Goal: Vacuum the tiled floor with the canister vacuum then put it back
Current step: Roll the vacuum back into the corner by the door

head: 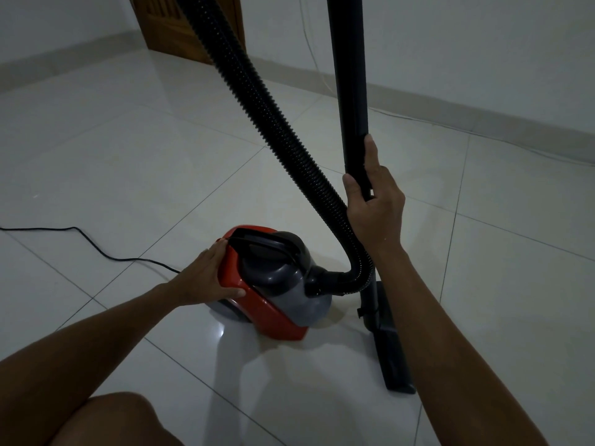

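Both hands are busy: the right hand (pixel 373 207) grips the upright wand (pixel 351 91) to steady it, while the left hand (pixel 206 275) rests flat-fingered on the red vacuum (pixel 273 284) on the tiled floor (pixel 128 156), probably reaching its switch.

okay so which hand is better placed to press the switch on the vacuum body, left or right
Left, probably. The left hand already rests on the vacuum body, while the right hand grips the upright wand.
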